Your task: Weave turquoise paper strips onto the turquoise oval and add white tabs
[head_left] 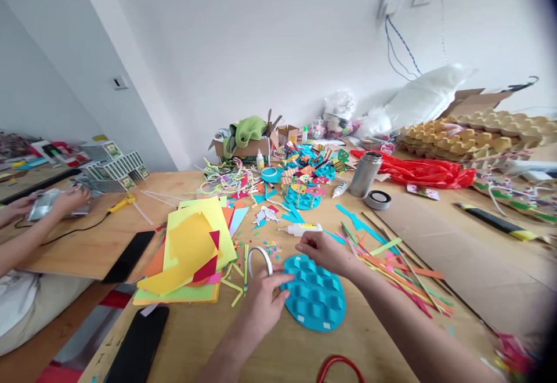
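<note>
A blue oval piece of egg-tray cardboard (pixel 315 293) with rows of bumps lies on the table before me. Small white tape squares stick near its rim. My left hand (pixel 263 299) is at its left edge, fingertips touching it, with a roll of white tape (pixel 261 252) standing up in its curled fingers. Over the far edge of the blue piece, my right hand (pixel 324 250) has thumb and fingers pinched together; whatever is between them is too small to make out. Just beyond lies a white glue bottle (pixel 304 229).
Coloured paper sheets (pixel 191 249) are stacked to the left, near two black phones (pixel 137 336). Paper strips (pixel 404 273) and cardboard (pixel 448 255) lie right, behind them a metal flask (pixel 365 175). Red scissor handles (pixel 339 365) show in front. Another person's hands (pixel 69 200) work at far left.
</note>
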The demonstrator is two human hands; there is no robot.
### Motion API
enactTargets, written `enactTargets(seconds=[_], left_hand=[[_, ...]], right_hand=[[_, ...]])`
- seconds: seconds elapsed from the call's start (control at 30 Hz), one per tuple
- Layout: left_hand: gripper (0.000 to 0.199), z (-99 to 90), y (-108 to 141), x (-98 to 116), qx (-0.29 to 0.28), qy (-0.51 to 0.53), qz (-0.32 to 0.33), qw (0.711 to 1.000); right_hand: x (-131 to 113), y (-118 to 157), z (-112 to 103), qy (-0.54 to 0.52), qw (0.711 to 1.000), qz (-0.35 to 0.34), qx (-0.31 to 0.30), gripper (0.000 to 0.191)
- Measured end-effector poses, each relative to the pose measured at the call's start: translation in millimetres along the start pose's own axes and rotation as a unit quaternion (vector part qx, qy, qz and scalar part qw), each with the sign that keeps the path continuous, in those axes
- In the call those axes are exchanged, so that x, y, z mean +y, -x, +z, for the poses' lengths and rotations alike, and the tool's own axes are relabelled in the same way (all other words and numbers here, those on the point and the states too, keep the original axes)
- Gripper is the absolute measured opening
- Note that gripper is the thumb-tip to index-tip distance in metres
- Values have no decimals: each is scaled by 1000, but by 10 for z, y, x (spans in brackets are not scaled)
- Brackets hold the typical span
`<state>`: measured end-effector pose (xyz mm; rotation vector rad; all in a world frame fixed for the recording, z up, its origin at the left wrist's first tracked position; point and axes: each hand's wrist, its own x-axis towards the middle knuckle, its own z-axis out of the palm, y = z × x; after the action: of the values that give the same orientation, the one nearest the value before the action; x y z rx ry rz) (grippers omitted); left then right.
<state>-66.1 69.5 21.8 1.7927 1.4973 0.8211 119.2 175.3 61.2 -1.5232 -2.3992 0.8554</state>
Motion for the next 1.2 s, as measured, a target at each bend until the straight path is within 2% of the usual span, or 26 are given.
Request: enactTargets(seconds=[0.07, 0.13, 0.2, 0.33, 0.5, 0.57, 0.63, 0.73, 0.83, 0.97, 1.2], left_hand=[[30, -37, -42, 104, -19, 31, 1, 999], [29, -78, -103, 252, -31, 42, 13, 999], [30, -117, -179, 420, -38, 38, 31, 998], [27, -172, -334, 713, -68, 23, 71, 995], [14, -271, -475, 905, -113, 14, 77, 991], [15, -320, -527, 932, -131, 84, 77, 985], [22, -346, -589, 931, -139, 205, 68, 966], [35, -318, -686, 890, -112, 329, 23, 937], [43, -240, -756, 837, -108, 357, 11, 928], [40, -158, -795, 788, -122, 388, 26, 913], [41, -156, -833, 746, -102, 385, 5, 917]], right_hand=[[-123, 134, -41, -54, 997, -50, 21, 24], [-252, 247, -102, -162, 979, -110, 52, 20], [-355, 329, -173, -232, 960, -140, 73, 18], [-408, 404, -286, -247, 955, -131, 97, 13], [-271, 414, -314, -213, 958, -117, 155, 19], [-219, 422, -310, -198, 954, -116, 193, 20], [-187, 431, -309, -176, 951, -118, 225, 20], [-177, 434, -308, -149, 948, -135, 247, 18], [-193, 415, -295, -115, 940, -159, 278, 19], [-211, 382, -260, -82, 934, -173, 301, 20], [-209, 359, -210, -48, 915, -196, 350, 19]])
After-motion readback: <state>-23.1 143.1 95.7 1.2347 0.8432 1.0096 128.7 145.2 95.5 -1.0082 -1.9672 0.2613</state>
